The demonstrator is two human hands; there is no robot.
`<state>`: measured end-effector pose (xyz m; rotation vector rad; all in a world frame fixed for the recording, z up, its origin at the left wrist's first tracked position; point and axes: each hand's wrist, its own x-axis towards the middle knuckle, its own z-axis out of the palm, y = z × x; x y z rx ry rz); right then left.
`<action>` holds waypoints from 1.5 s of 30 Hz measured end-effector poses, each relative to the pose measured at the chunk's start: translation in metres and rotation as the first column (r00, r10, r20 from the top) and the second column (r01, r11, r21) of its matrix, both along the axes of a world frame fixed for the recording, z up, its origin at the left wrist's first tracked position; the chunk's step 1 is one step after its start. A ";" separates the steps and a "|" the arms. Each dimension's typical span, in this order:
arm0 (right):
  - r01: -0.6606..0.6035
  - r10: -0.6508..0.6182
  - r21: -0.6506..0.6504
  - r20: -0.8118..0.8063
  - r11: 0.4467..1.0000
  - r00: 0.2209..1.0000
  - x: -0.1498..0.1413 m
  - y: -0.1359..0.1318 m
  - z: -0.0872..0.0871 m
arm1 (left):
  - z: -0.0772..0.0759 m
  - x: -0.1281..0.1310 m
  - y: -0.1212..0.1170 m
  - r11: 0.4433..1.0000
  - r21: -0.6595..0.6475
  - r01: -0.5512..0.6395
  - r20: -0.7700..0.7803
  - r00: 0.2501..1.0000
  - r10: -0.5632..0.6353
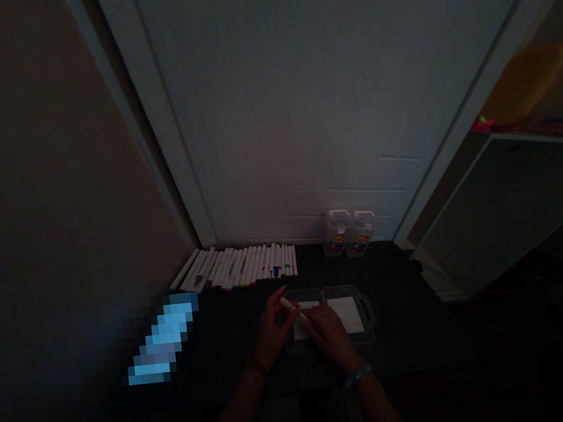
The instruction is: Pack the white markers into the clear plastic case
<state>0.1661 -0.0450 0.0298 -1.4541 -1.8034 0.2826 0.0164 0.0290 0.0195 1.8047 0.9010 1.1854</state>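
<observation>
A white marker lies slantwise between my two hands, above an open clear plastic case. The fingers of my left hand are closed on its upper left end. My right hand grips the lower right end, its fingers bent. Inside the case, a white sheet lies in the right half, and more white shows under my hands in the left half. Dim light and my fingers hide the marker's finer details.
A row of white markers lies along the back left of the dark table. Two clear plastic cases with labels stand upright against the wall. A pixelated bright blue patch is at left. A panel stands at right.
</observation>
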 end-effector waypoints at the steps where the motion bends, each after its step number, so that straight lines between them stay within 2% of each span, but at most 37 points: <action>1: 0.004 -0.004 -0.003 0.024 1.000 1.000 -0.001 0.000 0.002 | -0.001 0.000 0.000 1.000 0.005 -0.004 -0.012 1.000 0.004; 6: 0.046 -0.044 -0.020 0.103 0.999 0.994 -0.001 0.000 0.003 | -0.006 0.003 0.002 0.998 0.056 0.016 -0.114 0.993 -0.010; 16: 0.041 -0.038 -0.028 0.087 0.999 0.996 0.002 0.001 -0.012 | -0.020 0.006 0.007 0.962 0.223 0.157 -0.212 0.971 -0.109; 21: 0.031 -0.030 -0.017 0.089 0.999 0.996 0.003 0.001 -0.015 | -0.014 0.008 0.004 0.950 0.261 0.169 -0.192 0.974 -0.120; 25: 0.040 -0.038 -0.024 0.103 0.999 0.994 0.003 0.001 -0.017 | -0.005 0.008 0.000 0.945 0.247 0.217 -0.220 0.962 -0.163; 32: 0.030 -0.029 -0.034 0.041 0.999 0.999 0.003 0.002 -0.012 | -0.005 0.008 0.000 0.956 0.207 0.208 -0.258 0.954 -0.151; 38: 0.066 -0.066 -0.033 -0.021 0.997 0.998 0.005 0.003 -0.016 | 0.004 0.011 -0.003 0.974 0.139 0.177 -0.202 0.968 -0.147; 45: 0.060 -0.061 -0.050 -0.017 0.997 0.998 0.006 0.004 -0.019 | 0.003 0.012 -0.003 0.986 0.059 0.158 -0.066 0.986 -0.154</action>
